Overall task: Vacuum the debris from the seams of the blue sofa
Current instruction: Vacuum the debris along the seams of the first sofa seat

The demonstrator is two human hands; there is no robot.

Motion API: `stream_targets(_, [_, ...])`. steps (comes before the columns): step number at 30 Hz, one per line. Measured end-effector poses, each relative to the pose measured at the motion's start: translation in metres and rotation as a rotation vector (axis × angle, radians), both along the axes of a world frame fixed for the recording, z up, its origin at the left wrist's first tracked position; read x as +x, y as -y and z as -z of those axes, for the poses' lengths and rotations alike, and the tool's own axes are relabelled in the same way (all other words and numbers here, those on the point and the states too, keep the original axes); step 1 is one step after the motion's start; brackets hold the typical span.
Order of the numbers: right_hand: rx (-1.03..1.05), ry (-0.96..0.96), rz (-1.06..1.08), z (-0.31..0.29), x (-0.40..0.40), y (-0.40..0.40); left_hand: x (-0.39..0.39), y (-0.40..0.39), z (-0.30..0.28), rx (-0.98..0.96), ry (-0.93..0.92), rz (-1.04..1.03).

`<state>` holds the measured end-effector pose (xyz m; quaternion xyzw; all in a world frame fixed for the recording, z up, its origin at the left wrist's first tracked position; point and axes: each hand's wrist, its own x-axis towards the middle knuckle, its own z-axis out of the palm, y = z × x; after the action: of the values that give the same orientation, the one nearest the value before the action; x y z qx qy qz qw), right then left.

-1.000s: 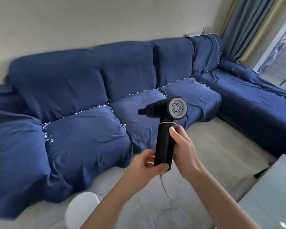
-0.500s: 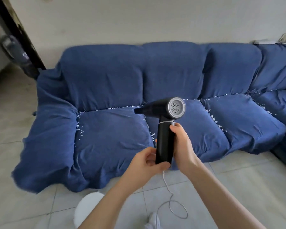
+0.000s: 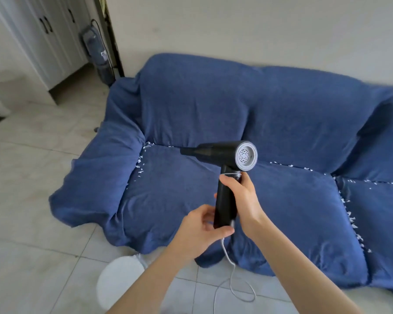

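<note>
A black handheld vacuum with a grey round rear grille is held upright in front of the blue sofa, its nozzle pointing left toward the back seam. My right hand grips the upper handle. My left hand holds the bottom end of the handle, where a white cord hangs to the floor. White debris lines the seam beside the left armrest, the back seam and the seam between seat cushions.
Pale tiled floor lies left of and in front of the sofa. A white round object sits on the floor near my left arm. A white cabinet and a dark doorframe stand at the back left.
The view has swung left, so the sofa's left armrest and the cabinet are now in sight. Both hands keep their hold on the vacuum, which stays upright.
</note>
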<state>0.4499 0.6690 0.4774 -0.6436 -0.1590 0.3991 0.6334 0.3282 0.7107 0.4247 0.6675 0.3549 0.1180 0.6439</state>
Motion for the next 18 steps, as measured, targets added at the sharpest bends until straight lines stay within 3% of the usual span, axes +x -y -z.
stream_targets(5, [-0.052,0.082,-0.031,0.017,0.021,-0.064,0.008,-0.051,0.017,-0.093,0.007,0.014])
stream_targets(8, [-0.098,0.124,-0.06,0.029,0.035,-0.1,0.0,-0.091,0.036,-0.136,-0.089,0.043])
stream_targets(18, [-0.299,0.204,-0.229,0.097,0.047,-0.248,-0.029,-0.258,0.154,-0.073,-0.396,-0.208])
